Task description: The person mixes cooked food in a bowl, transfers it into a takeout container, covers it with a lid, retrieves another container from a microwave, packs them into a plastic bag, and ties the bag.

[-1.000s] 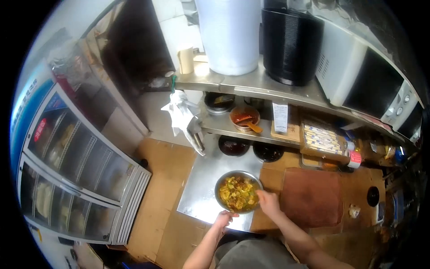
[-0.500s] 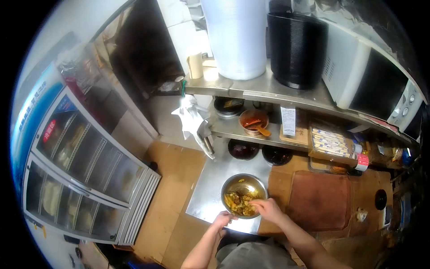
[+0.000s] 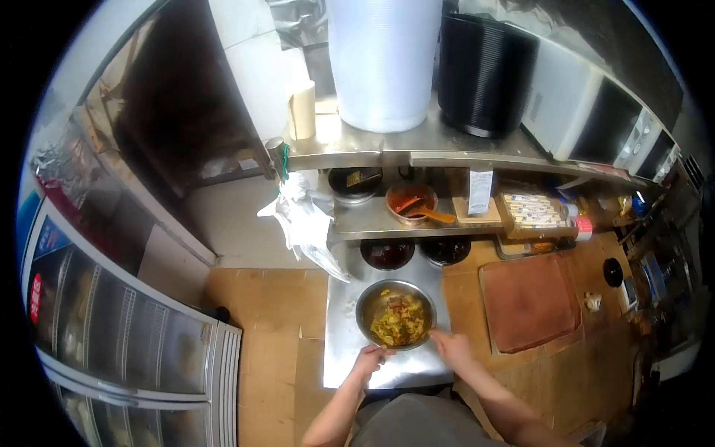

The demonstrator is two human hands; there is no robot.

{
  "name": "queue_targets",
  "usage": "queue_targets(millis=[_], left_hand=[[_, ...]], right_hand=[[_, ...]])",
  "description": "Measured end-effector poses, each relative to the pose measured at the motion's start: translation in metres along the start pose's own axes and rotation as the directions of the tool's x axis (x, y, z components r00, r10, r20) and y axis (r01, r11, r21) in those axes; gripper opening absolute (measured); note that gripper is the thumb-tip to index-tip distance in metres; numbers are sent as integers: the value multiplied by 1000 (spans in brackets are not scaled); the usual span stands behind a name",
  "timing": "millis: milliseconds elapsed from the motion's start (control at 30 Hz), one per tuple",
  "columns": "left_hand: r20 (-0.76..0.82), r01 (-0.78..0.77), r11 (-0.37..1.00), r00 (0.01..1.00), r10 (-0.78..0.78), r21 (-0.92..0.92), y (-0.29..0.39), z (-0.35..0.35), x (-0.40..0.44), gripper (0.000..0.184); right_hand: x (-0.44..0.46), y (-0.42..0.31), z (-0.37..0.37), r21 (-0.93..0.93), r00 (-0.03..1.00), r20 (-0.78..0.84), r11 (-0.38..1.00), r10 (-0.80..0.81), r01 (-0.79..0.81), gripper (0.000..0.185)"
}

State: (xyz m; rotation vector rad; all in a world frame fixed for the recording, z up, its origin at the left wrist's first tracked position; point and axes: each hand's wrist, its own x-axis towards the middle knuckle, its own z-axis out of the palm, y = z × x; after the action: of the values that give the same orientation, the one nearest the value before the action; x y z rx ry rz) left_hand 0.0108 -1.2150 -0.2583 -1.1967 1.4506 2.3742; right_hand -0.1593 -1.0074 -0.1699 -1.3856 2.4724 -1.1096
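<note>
The right hand, which reaches inside the metal bowl in the earlier frame, is now out at the bowl's right near rim. The food, pushed toward the near side then, now lies heaped across the middle and toward the right wall. The whole view has swung too, so part of the scene's shift comes from the camera.

The bowl sits on the bare metal part of the surface, close to the person's body and just in front of two dark round containers. The reddish-brown board lies apart from it to the right. The left hand is at the near rim, its fingers seemingly clamped on the edge. The right fingers look drawn together, but I cannot tell whether they grip the rim or something small.

The bowl is probably stiff, thin-walled and not heavy, most of its weight coming from the food. That food looks moist and soft, so it likely slides easily and the larger pieces could break under hard pressing. Any oil on the metal would make it slippery; the rim is the best hold, thumb over the lip and fingers underneath.
</note>
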Motion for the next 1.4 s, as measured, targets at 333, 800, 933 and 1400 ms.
queue_targets(millis=[333, 800, 933, 1400], left_hand=[[195, 166, 920, 976, -101, -355, 29, 30, -6, 19], [-9, 122, 991, 992, -122, -57, 19, 32, 4, 16], [-100, 79, 992, 993, -70, 97, 3, 36, -4, 19], [-261, -125, 930, 965, 33, -346, -59, 57, -35, 17]], right_hand=[[0, -58, 16, -181, 964, -55, 946, 262, -267, 15], [34, 15, 15, 81, 986, -151, 995, 75, -63, 18], [12, 9, -8, 172, 989, 144, 985, -29, 4, 19], [127, 58, -133, -58, 717, 380, 758, -585, 650, 48]])
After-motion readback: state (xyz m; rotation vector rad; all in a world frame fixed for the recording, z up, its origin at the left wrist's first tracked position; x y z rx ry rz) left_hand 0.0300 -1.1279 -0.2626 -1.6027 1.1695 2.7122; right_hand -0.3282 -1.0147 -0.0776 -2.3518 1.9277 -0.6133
